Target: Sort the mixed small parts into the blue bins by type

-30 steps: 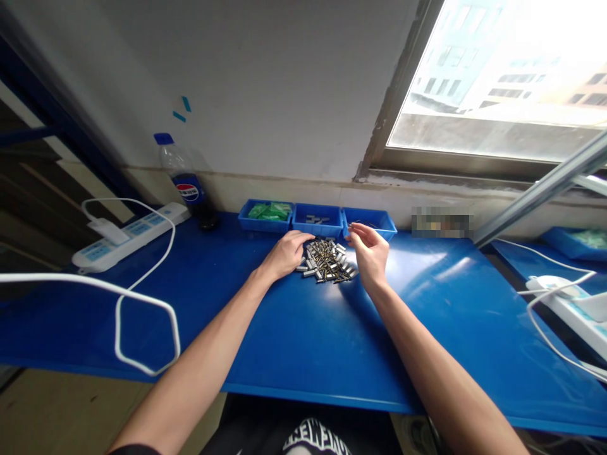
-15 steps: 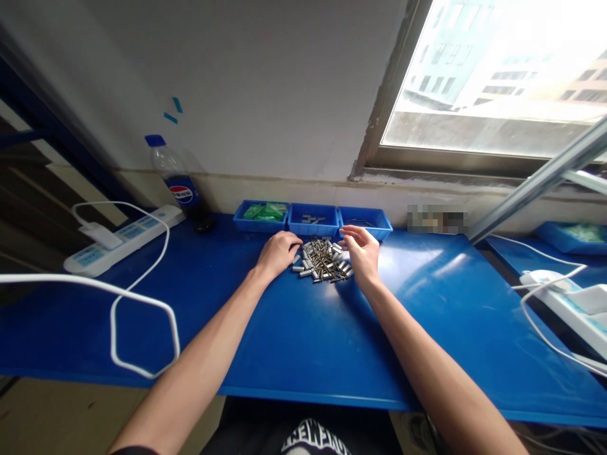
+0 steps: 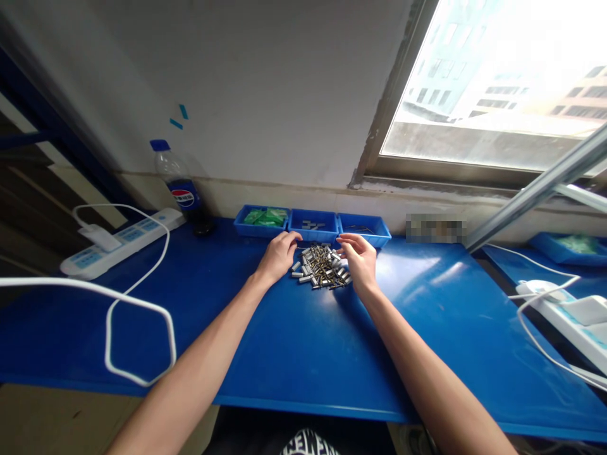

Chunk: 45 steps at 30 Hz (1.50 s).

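Note:
A loose pile of small metal parts [image 3: 322, 268], silver cylinders mixed with thin brass-coloured pins, lies on the blue table [image 3: 303, 354]. My left hand [image 3: 279, 258] is at the pile's left edge, its fingers curled together; whatever they pinch is hidden or too small to name. Over the right edge of the pile is my right hand [image 3: 361, 258], fingers loosely bent and apart, with nothing visible in them. Just behind the pile stand three blue bins in a row: the left bin [image 3: 241, 230] with green packets, the middle bin [image 3: 303, 232] with silver pieces, the right bin [image 3: 370, 239] with thin dark pieces.
A cola bottle [image 3: 184, 193] stands by the wall at the left, near a white power strip [image 3: 137, 237]. A white cable [image 3: 137, 296] loops over the table's left side. At the right are a metal strut [image 3: 535, 186], another blue bin [image 3: 550, 249] and another power strip [image 3: 559, 306].
The view has tilted slightly upward. My right hand's fingers have bent in a little more over the pile's edge. My left hand stays at the pile's left side.

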Each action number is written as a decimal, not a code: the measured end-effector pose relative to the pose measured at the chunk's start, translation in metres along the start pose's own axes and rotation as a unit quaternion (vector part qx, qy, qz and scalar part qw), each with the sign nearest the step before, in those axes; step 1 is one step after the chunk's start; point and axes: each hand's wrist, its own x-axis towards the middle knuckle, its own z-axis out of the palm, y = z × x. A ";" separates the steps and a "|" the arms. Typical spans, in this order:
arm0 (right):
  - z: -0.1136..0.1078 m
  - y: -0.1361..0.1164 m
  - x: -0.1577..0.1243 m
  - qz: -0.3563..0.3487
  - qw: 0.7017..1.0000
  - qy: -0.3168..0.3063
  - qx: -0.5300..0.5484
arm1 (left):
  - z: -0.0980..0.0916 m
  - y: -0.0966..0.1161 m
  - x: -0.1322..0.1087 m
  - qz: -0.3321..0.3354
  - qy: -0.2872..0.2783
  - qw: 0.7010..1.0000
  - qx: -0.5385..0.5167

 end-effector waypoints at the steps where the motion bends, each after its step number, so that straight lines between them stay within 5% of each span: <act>1: 0.000 0.000 0.000 0.001 1.000 -0.003 0.002 | 0.000 0.000 0.001 0.001 0.012 1.000 -0.013; 8: 0.002 -0.002 -0.004 -0.010 0.998 -0.061 -0.025 | 0.001 0.004 0.005 -0.081 0.085 0.978 -0.171; 13: 0.009 -0.007 -0.012 -0.036 0.988 -0.141 -0.059 | 0.005 0.012 0.007 -0.114 0.072 0.952 -0.276; 17: 0.014 -0.008 -0.015 0.015 0.977 -0.213 0.019 | 0.009 0.021 0.006 -0.098 0.047 0.951 -0.290; 22: 0.011 -0.009 -0.011 0.035 0.981 -0.190 0.028 | 0.004 0.023 0.003 -0.067 0.026 0.977 -0.201; 25: 0.007 -0.009 -0.006 0.007 0.993 -0.111 0.030 | -0.003 0.015 0.002 -0.025 0.008 0.998 -0.059; 29: 0.002 -0.007 0.000 -0.039 0.998 -0.023 0.040 | -0.007 0.002 -0.001 -0.024 -0.060 0.997 -0.041; 38: 0.004 0.000 -0.003 -0.018 0.998 -0.065 0.014 | -0.002 -0.001 -0.001 0.026 -0.109 0.994 -0.020; 45: 0.005 -0.006 -0.008 0.004 0.993 -0.114 -0.014 | -0.002 0.005 0.002 0.047 -0.021 0.993 -0.103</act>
